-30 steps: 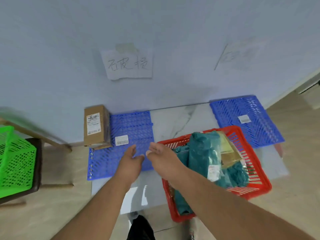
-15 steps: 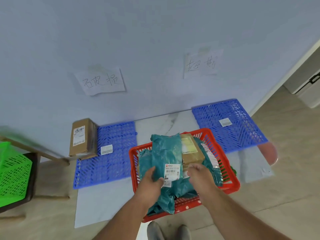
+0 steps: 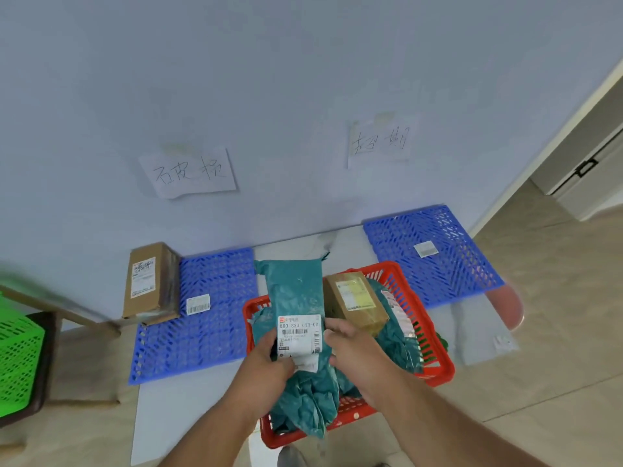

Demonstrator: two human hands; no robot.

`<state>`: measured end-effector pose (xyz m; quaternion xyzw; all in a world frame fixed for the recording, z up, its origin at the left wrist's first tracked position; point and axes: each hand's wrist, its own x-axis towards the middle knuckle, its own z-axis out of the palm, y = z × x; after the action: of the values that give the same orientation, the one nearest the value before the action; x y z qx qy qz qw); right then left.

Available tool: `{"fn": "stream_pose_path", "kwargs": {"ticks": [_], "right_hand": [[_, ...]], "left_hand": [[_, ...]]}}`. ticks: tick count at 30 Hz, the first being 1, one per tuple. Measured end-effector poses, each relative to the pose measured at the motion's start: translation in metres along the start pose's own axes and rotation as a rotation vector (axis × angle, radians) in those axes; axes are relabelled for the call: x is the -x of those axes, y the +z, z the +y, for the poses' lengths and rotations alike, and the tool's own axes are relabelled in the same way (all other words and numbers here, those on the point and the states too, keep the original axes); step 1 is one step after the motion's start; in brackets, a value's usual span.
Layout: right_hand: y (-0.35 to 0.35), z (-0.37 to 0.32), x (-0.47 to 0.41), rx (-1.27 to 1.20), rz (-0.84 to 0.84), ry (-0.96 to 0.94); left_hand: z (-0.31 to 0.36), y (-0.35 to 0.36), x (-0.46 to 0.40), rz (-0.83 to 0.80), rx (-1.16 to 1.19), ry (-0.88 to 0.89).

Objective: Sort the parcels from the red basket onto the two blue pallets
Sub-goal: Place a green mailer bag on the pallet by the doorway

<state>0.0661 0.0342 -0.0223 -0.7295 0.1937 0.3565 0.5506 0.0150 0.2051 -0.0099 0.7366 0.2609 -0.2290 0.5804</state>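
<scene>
Both hands are on the same thing right now: the left hand [image 3: 266, 362] is gripping the teal mailer bag [image 3: 296, 318] along its left edge, thumb lying next to the white shipping label [image 3: 299, 333], and the right hand [image 3: 354, 348] is pinching the bag's right edge just beside that label. The bag is standing almost upright, its lower end still down inside the red basket [image 3: 435, 362], label turned up to the camera, so the person is probably reading it to pick a pallet. Right behind the right hand, a brown box [image 3: 354, 301] is lying on top of more teal bags in the basket. Going outward, the basket is sitting between the two pallets. The left blue pallet [image 3: 202, 332] is carrying one cardboard box [image 3: 150, 281] at its far left corner, and a handwritten paper sign [image 3: 190, 171] is hanging on the wall above. The right blue pallet [image 3: 438, 257] is carrying no parcels, only a small sticker, under its own second sign [image 3: 379, 139]. So the sorting looks barely started.
</scene>
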Motion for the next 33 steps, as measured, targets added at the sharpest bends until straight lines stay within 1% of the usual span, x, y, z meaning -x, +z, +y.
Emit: {"fn": "stream_pose_path", "kwargs": {"ticks": [3,6,10,14,18,22,27,30,33], "right_hand": [[-0.009,-0.026,0.018,-0.002,-0.034,-0.115],[-0.036,-0.044,0.026,0.009,-0.031,-0.223],[-0.100,-0.051,0.036,-0.038,-0.058,-0.308],[-0.178,-0.048,0.036,-0.022,-0.045,-0.367],[-0.255,-0.051,0.034,0.008,-0.025,-0.357],[-0.302,-0.065,0.024,0.012,0.025,-0.378],[-0.334,-0.087,-0.004,-0.002,0.109,-0.359],[-0.343,-0.096,-0.023,-0.029,0.135,-0.335],[-0.350,-0.100,-0.047,-0.054,0.141,-0.267]], "left_hand": [[0.025,-0.003,0.019,0.063,-0.004,0.055],[0.052,0.010,0.033,0.107,0.005,0.131],[0.093,0.061,0.050,0.113,0.002,0.215],[0.131,0.130,0.056,0.099,0.015,0.246],[0.169,0.191,0.043,0.092,0.014,0.248],[0.207,0.227,0.029,0.063,-0.019,0.263],[0.239,0.245,-0.013,0.044,-0.076,0.296],[0.250,0.252,-0.046,0.017,-0.045,0.311],[0.254,0.259,-0.077,-0.037,-0.023,0.269]]}}
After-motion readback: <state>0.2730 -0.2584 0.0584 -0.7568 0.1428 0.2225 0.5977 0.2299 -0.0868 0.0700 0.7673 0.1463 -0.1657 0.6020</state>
